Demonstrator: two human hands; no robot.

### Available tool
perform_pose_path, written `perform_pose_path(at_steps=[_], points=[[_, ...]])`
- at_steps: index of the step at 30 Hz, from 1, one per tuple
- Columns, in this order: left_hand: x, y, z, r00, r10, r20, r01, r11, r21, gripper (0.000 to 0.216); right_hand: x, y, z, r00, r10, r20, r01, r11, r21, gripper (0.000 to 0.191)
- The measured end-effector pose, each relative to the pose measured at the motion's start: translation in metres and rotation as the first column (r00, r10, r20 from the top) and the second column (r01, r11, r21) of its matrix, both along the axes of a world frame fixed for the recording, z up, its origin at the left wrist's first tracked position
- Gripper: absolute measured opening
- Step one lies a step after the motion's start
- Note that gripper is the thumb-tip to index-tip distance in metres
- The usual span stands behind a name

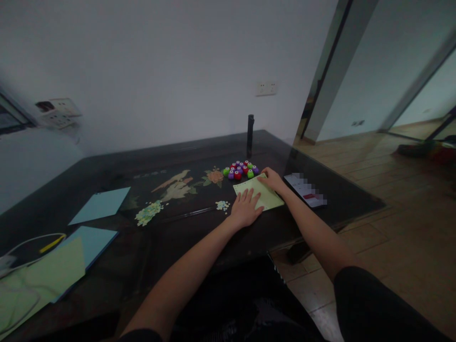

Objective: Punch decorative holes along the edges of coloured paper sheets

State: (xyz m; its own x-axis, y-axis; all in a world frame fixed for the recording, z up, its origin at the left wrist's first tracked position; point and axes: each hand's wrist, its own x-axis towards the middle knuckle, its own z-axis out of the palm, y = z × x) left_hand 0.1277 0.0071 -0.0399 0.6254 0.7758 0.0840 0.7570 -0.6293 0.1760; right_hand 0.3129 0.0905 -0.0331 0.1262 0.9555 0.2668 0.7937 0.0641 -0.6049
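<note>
A pale yellow-green sheet of paper (270,198) with small marks or holes along its edges lies on the dark table in front of me. My left hand (245,208) rests flat on its lower left part, fingers spread. At the sheet's far right corner, my right hand (271,179) has its fingers bent and closed on the paper's edge. Just beyond the sheet sits a cluster of small rounded red, purple and green pieces (239,169) with white tops. Tiny pale paper bits (223,205) lie left of my left hand.
A phone (305,190) lies right of my right forearm. A black upright cylinder (250,133) stands at the back. Leftward are a heap of green paper bits (148,213), a blue sheet (101,204), stacked blue and yellow sheets (60,266), and a white cable (32,239).
</note>
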Motion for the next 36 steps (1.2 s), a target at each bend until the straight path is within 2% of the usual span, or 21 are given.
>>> perform_pose_path(at_steps=[5,11,18,23,26,32,36], points=[[0.000,0.000,0.000,1.000,0.002,-0.001,-0.002,1.000,0.008,0.059,0.000,0.000,0.003,0.999,0.028,-0.046,-0.029,0.999,-0.024,0.024],[-0.001,0.000,-0.002,1.000,0.004,-0.009,-0.003,1.000,0.026,0.059,0.001,-0.005,0.005,0.983,0.110,-0.147,-0.132,0.979,-0.153,0.021],[0.000,0.000,-0.001,1.000,0.005,-0.005,-0.005,1.000,0.016,0.060,0.002,0.000,0.003,0.974,0.139,0.180,-0.125,0.988,-0.088,0.022],[0.000,0.000,-0.001,1.000,0.006,-0.017,-0.006,1.000,0.015,0.060,0.000,0.000,-0.002,0.962,0.122,0.244,-0.115,0.993,-0.042,0.037],[0.000,0.000,-0.001,1.000,0.004,-0.006,-0.004,1.000,0.019,0.060,0.000,0.000,-0.002,0.964,0.128,0.233,-0.117,0.991,-0.058,0.038],[0.000,0.000,-0.001,1.000,0.002,-0.001,-0.002,1.000,0.010,0.059,-0.002,-0.002,0.005,0.976,0.141,0.163,-0.132,0.989,-0.069,0.027],[0.000,0.000,-0.001,1.000,0.002,-0.002,-0.002,1.000,0.014,0.060,-0.002,-0.007,0.012,0.989,0.140,0.057,-0.134,0.987,-0.090,0.020]])
